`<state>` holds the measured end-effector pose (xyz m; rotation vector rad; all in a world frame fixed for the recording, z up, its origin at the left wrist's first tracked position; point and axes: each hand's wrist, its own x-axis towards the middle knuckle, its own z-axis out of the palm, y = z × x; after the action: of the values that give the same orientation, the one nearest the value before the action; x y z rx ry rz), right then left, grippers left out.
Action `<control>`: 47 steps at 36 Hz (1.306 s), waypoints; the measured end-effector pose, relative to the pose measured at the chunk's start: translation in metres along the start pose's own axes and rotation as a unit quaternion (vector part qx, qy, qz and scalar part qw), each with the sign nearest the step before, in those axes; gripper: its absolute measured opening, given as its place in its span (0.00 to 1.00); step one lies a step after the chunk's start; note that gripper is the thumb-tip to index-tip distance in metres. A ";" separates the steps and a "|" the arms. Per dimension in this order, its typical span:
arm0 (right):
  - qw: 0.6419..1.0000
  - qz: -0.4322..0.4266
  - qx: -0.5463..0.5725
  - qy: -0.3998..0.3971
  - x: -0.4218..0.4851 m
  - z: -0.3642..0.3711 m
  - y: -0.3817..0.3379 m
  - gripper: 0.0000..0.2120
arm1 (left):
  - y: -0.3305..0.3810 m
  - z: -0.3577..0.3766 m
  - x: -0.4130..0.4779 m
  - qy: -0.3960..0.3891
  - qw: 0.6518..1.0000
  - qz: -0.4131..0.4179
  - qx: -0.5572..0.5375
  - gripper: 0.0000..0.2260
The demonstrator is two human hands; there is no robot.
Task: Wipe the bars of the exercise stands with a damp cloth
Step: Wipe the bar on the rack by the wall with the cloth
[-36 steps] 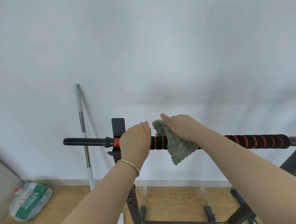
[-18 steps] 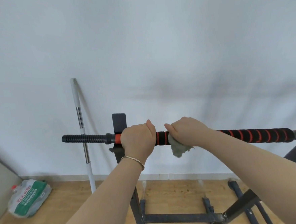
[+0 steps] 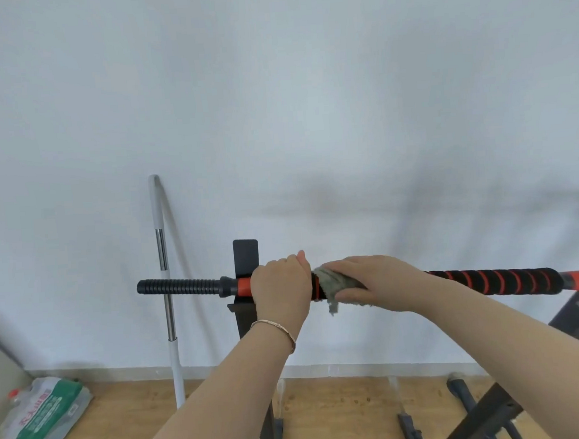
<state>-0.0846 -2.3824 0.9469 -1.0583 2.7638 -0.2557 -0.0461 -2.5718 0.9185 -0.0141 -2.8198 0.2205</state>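
A horizontal bar [image 3: 491, 280] with black and orange spiral grip and a ribbed black end runs across the view on a black stand [image 3: 245, 256]. My left hand [image 3: 280, 285] grips the bar just right of the stand's upright. My right hand [image 3: 374, 282] holds a grey-green cloth [image 3: 333, 283] wrapped around the bar, with fingers over the top and thumb below. A small corner of cloth hangs under the bar. Both hands sit almost side by side.
A mop handle [image 3: 162, 262] leans on the white wall to the left. A green and white bag [image 3: 44, 414] lies on the wooden floor at lower left. The stand's black base frame [image 3: 483, 415] spreads across the floor below the bar.
The cloth, hanging loose a second ago, is now wrapped tightly on the bar under my right hand. My right hand shifted slightly right along the bar. My left hand kept its grip.
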 end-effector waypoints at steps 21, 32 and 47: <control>0.965 0.202 -0.153 0.068 0.036 0.016 -0.031 0.08 | -0.001 0.000 0.000 0.005 1.000 0.030 -0.008 0.27; 0.945 0.287 -0.141 0.072 0.009 -0.004 0.002 0.06 | -0.003 -0.003 -0.006 0.021 0.999 0.025 -0.007 0.22; 0.953 0.027 -0.167 0.251 -0.026 0.037 0.023 0.27 | 0.009 -0.016 0.024 -0.123 0.985 0.120 -0.019 0.09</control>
<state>-0.0728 -2.3518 0.9086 -1.1156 3.3828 -0.0492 -0.0644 -2.5600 0.9392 -0.3612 -3.0652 0.2360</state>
